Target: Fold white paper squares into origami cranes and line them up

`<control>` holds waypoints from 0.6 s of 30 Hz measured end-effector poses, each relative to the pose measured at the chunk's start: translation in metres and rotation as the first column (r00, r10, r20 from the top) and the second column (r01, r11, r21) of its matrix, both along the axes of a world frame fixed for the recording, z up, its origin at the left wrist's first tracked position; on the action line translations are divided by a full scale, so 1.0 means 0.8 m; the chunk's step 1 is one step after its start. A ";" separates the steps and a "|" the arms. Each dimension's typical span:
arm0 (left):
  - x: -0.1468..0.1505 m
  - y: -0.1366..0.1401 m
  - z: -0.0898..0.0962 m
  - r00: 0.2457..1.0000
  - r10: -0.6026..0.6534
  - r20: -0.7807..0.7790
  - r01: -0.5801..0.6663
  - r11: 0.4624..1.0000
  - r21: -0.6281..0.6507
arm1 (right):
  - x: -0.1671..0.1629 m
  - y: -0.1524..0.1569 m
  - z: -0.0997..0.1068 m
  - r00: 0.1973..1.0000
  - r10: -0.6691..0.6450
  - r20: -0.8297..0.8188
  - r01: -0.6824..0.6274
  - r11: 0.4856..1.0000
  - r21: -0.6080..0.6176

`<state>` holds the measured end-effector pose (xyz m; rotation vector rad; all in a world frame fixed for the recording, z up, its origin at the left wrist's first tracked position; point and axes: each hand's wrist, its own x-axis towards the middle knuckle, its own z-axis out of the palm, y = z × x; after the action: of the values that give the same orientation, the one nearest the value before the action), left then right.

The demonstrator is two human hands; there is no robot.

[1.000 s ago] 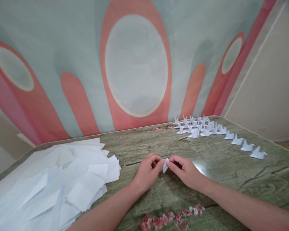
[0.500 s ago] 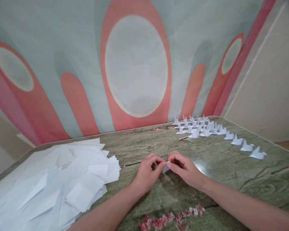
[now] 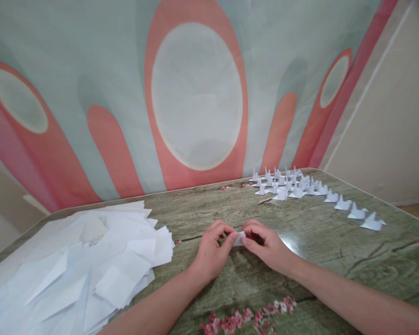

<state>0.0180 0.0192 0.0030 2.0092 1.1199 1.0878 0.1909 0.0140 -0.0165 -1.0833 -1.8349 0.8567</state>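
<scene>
A small folded piece of white paper (image 3: 239, 239) is pinched between my two hands, just above the middle of the table. My left hand (image 3: 214, 246) grips its left side between thumb and fingers. On the right side, my right hand (image 3: 265, 242) holds it the same way, thumb toward me. The finer folds are too small to make out, and the fingers cover part of the paper. Several folded white paper cranes (image 3: 298, 190) stand in rows at the back right, and a line of them runs toward the right edge, ending with the nearest crane (image 3: 373, 222).
A wide, loose pile of white paper sheets (image 3: 115, 279) covers the left of the wood-patterned table (image 3: 195, 209). Pink flower prints (image 3: 244, 317) mark the table's front. Behind it hangs a grey-green and coral patterned backdrop (image 3: 125, 70).
The left fingers have shifted slightly left on the folded paper, so more of its face shows between the hands. The pile and the cranes stay where they were.
</scene>
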 end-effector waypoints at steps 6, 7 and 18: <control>-0.001 0.001 0.001 0.999 -0.001 0.039 0.005 0.993 -0.115 | -0.002 -0.002 0.004 0.998 0.012 0.063 -0.014 0.999 0.031; -0.002 0.001 0.001 0.999 -0.013 0.045 0.019 0.990 -0.137 | -0.002 -0.003 0.004 0.997 0.017 0.080 -0.020 0.999 0.035; 0.003 -0.002 0.004 0.998 -0.019 -0.057 0.006 0.978 -0.211 | -0.007 -0.011 0.004 0.994 0.001 0.106 -0.011 0.996 0.093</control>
<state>0.0205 0.0175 0.0059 1.8890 1.1976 0.8696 0.1852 0.0055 -0.0137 -1.0823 -1.9470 0.7217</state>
